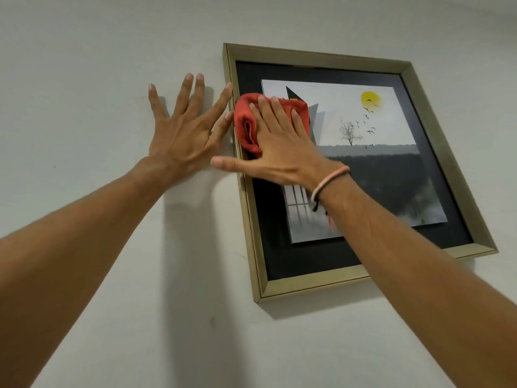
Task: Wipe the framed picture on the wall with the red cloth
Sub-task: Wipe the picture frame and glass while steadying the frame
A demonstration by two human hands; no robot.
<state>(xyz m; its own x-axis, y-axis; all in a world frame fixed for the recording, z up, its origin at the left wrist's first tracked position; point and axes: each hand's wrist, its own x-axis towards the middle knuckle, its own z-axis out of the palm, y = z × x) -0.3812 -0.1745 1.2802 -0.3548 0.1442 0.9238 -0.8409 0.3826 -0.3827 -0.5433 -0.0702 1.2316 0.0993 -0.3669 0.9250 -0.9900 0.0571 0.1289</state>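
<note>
The framed picture [419,79] hangs on the white wall, tilted in my view, with a gold frame, a black mat and a print of a tree, birds and a yellow sun. The red cloth [246,121] is bunched against the glass near the frame's upper left side. My right hand [282,147] lies flat on the cloth and presses it to the picture, thumb stretched left over the frame edge. My left hand [181,130] is spread flat on the wall just left of the frame, its index finger and thumb touching the frame's left edge.
Bare white wall [112,65] surrounds the frame on all sides. A pink and dark string bracelet [327,183] sits on my right wrist. Both forearms reach up from the bottom of the view.
</note>
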